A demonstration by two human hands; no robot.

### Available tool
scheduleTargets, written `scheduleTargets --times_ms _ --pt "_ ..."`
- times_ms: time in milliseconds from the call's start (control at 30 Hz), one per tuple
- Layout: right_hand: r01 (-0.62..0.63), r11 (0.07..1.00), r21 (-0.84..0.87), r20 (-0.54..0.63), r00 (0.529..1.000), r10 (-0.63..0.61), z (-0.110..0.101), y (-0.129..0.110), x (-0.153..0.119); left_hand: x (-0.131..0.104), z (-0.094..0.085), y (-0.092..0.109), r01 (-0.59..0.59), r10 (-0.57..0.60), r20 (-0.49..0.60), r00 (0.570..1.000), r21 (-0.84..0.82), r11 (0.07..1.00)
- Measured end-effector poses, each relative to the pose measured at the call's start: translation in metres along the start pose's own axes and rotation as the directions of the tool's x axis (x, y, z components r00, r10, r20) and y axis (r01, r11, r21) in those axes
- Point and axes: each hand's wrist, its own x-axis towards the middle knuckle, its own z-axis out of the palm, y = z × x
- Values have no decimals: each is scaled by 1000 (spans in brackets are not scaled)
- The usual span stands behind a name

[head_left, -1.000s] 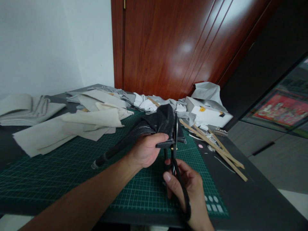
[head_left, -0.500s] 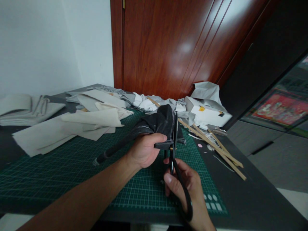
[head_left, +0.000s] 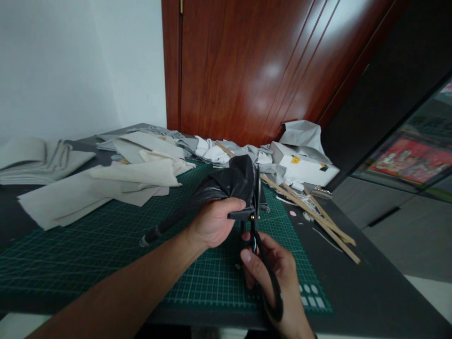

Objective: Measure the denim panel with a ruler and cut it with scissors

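Cloth (head_left: 241, 176): black, pale marks. Scissors (head_left: 254, 230): black handles, brass-coloured screw (head_left: 252, 217). Mat (head_left: 208, 278): green, pale grid. Door (head_left: 240, 70): red-brown, wood-grained. Box (head_left: 312, 173): white, yellow patch (head_left: 295, 160). Strips (head_left: 318, 222): tan. Table (head_left: 374, 287): dark grey.

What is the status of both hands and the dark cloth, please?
Left hand gripping dark cloth. Right hand on scissors, blade at the cloth. Wooden strips off to the right, apart from both hands.

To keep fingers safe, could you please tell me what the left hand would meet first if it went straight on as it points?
Past the black fabric it holds, the left hand would probably meet the scissors first, near their pivot, though depth is unclear.
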Motion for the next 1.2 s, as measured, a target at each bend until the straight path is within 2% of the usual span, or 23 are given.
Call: scheduleTargets --times_ms 300,600,933,1067,1200 --pt "-24 1000 17 -14 1000 24 1 5 -1 1 2 -2 -42 41 -64 997 -20 999" --pt "-31 999 -5 -22 999 31 2 4 -2 1 2 -2 -42 40 -53 998 -32 999" --pt "-27 999 -22 -17 1000 27 1 7 -3 1 6 -2 -100 97 -133 986 -15 995" --pt "-40 999 -31 -25 999 39 1 5 -4 3 7 -1 -149 146 -118 982 -20 989" --pt "-39 998 -43 -35 999 37 3 2 -5 5 6 -1 -141 137 -110 984 -35 989"
